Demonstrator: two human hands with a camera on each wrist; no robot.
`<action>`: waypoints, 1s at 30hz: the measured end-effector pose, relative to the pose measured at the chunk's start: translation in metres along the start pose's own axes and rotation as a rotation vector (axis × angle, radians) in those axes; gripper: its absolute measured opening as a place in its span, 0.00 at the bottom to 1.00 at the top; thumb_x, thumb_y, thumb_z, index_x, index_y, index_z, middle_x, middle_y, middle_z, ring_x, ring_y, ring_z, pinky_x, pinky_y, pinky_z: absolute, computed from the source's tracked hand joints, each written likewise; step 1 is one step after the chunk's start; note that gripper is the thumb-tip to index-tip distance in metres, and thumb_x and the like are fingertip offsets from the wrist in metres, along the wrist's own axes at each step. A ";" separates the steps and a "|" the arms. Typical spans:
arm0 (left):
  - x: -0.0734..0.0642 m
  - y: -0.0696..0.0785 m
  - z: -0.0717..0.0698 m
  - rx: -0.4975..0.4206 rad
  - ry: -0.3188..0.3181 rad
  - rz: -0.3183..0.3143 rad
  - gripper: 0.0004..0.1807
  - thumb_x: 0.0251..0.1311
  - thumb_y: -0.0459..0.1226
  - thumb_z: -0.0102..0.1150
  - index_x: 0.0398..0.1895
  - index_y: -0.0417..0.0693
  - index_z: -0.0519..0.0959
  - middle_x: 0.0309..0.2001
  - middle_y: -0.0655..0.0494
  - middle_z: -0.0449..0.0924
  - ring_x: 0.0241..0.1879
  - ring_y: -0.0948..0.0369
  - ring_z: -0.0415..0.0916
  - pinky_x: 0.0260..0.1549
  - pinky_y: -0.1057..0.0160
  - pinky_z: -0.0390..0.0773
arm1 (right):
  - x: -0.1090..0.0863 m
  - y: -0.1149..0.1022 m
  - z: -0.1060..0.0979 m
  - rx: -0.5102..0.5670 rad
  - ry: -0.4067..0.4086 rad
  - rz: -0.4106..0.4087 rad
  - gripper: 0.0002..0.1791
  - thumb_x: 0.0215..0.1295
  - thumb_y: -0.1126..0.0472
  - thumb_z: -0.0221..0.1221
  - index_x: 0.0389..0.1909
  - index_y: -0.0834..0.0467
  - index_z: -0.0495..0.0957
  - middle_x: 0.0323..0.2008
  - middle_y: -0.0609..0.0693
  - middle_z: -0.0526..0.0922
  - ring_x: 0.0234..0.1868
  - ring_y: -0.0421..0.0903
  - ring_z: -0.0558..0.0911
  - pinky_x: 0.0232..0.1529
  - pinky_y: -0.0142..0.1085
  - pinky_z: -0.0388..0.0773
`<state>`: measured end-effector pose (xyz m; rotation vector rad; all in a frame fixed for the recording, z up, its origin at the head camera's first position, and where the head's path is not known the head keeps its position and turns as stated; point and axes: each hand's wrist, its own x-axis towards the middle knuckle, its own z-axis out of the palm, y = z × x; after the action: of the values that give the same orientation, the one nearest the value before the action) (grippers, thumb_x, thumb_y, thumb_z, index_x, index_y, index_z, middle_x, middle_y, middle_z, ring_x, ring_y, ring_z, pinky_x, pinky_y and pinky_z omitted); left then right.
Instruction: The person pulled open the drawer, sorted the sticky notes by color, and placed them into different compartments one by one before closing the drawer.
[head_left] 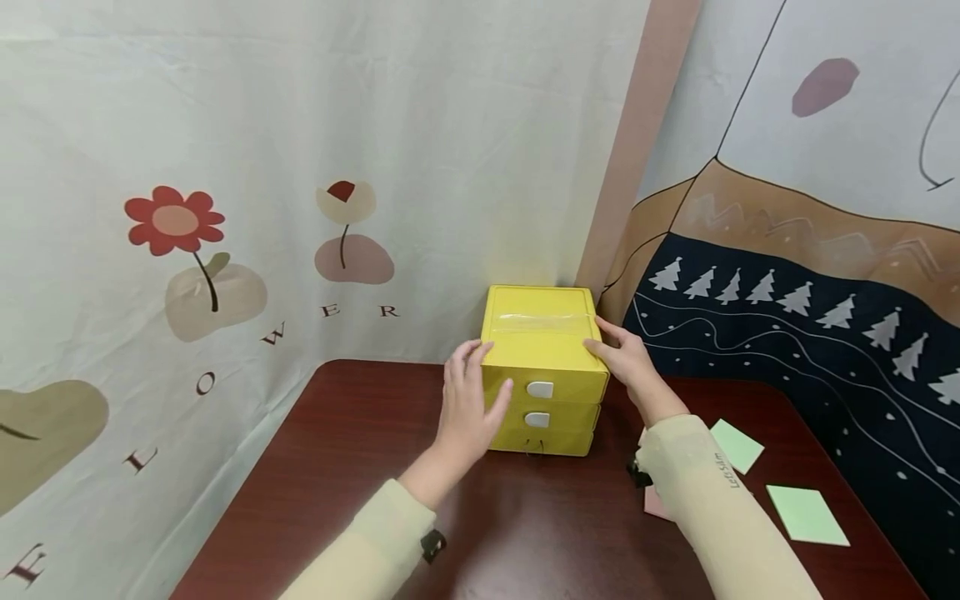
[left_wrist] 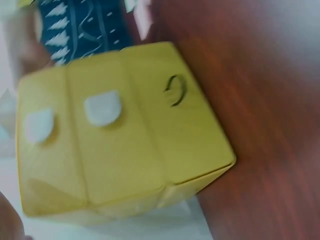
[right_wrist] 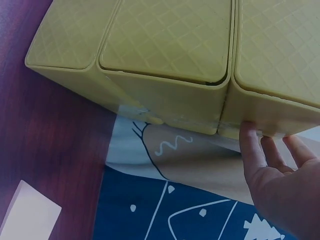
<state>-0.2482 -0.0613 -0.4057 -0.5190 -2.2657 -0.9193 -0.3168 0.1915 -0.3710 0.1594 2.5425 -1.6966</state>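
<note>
A yellow three-drawer box (head_left: pixel 557 354) stands upright at the back of the table, its drawer fronts facing me. White tabs mark the upper two drawers, and a dark thin loop (left_wrist: pixel 176 91) sticks out of the lowest one. Clear tape (head_left: pixel 540 322) crosses its top. My left hand (head_left: pixel 468 400) is at the box's left front edge, fingers extended and thumb spread out before the front. On the other side, my right hand (head_left: pixel 628 362) touches the side wall with extended fingertips (right_wrist: pixel 250 137); its thumb lies at the top edge.
Green paper squares (head_left: pixel 808 514) lie on the dark red table (head_left: pixel 360 467) to the right. A pink paper piece (head_left: pixel 657 503) is partly hidden under the right sleeve. Patterned curtains (head_left: pixel 450 167) hang right behind the box and along the right.
</note>
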 end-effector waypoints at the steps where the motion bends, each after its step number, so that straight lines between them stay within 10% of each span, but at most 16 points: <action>1: 0.006 -0.003 -0.003 -0.045 -0.015 -0.041 0.31 0.64 0.45 0.52 0.68 0.46 0.60 0.65 0.48 0.56 0.64 0.52 0.57 0.61 0.48 0.65 | 0.000 0.000 -0.001 -0.006 -0.003 0.001 0.36 0.67 0.51 0.55 0.73 0.46 0.54 0.74 0.57 0.46 0.73 0.56 0.49 0.71 0.52 0.54; 8: 0.047 -0.022 -0.019 -0.262 -0.225 -0.312 0.34 0.67 0.47 0.51 0.73 0.52 0.54 0.72 0.49 0.53 0.71 0.52 0.51 0.68 0.46 0.55 | 0.000 -0.002 -0.003 -0.057 -0.013 -0.004 0.36 0.67 0.50 0.55 0.73 0.48 0.53 0.74 0.58 0.46 0.74 0.57 0.48 0.71 0.54 0.52; 16: 0.066 -0.032 -0.018 -0.279 -0.483 -0.457 0.38 0.67 0.52 0.48 0.76 0.54 0.46 0.75 0.50 0.47 0.73 0.50 0.47 0.69 0.45 0.53 | 0.001 -0.002 0.000 -0.048 -0.021 -0.004 0.36 0.68 0.51 0.54 0.74 0.48 0.53 0.74 0.59 0.47 0.73 0.57 0.52 0.69 0.52 0.57; 30: 0.063 -0.038 -0.007 -0.436 -0.489 -0.557 0.39 0.68 0.48 0.50 0.76 0.58 0.44 0.75 0.52 0.45 0.73 0.51 0.44 0.69 0.47 0.53 | -0.010 0.001 0.000 0.029 -0.004 -0.127 0.35 0.73 0.47 0.46 0.75 0.51 0.47 0.72 0.57 0.56 0.69 0.56 0.60 0.64 0.50 0.67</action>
<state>-0.3122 -0.0843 -0.3773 -0.3130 -2.7185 -1.7477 -0.3069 0.1914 -0.3706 -0.0035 2.5767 -1.7759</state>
